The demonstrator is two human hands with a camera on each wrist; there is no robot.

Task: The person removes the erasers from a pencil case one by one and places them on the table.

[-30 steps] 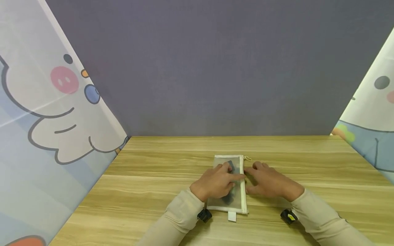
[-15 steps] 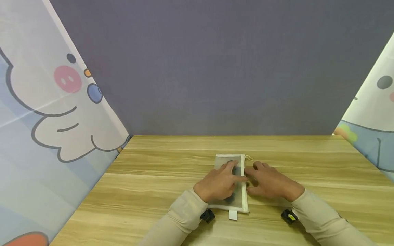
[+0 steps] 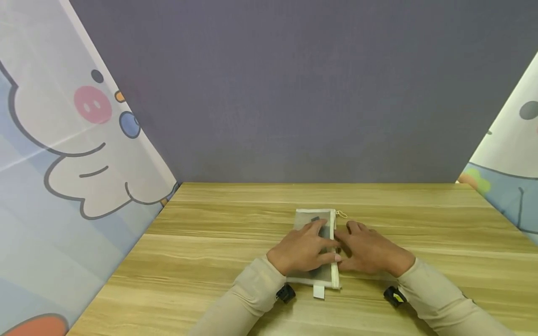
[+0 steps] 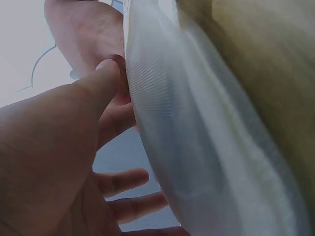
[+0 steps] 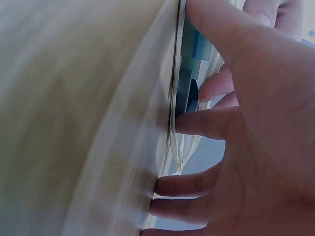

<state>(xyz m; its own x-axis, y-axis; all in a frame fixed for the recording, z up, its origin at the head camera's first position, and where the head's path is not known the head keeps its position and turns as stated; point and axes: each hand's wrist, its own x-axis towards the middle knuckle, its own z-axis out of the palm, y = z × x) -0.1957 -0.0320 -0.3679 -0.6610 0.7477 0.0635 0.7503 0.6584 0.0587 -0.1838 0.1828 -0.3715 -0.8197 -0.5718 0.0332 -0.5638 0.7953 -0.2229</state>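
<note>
A see-through mesh zip pouch (image 3: pixel 327 276) with white edging lies on the table. My left hand (image 3: pixel 300 249) rests on top of it, fingers spread towards the zipper side. My right hand (image 3: pixel 370 249) is at the pouch's right edge, its thumb and forefinger tips touching the opening. In the right wrist view the edge gapes between these fingers, and a teal-green item (image 5: pixel 195 43) with a dark part (image 5: pixel 184 91) shows inside. What the item is, I cannot tell. From above, a dark bit of the contents (image 3: pixel 315 218) shows through the mesh.
A cord loop (image 3: pixel 342 214) hangs off the pouch's far corner, and a white tag (image 3: pixel 319 292) sticks out at its near edge. Wood-grain table (image 3: pixel 218 233) surrounds it. A dark grey panel (image 3: pixel 269 93) stands behind, with cartoon-printed cloths (image 3: pixel 25 196) at both sides.
My left fingers have spread out and slid forward and right over the pouch, reaching its zipper edge. My right hand has stayed almost still. The view has shifted slightly.
</note>
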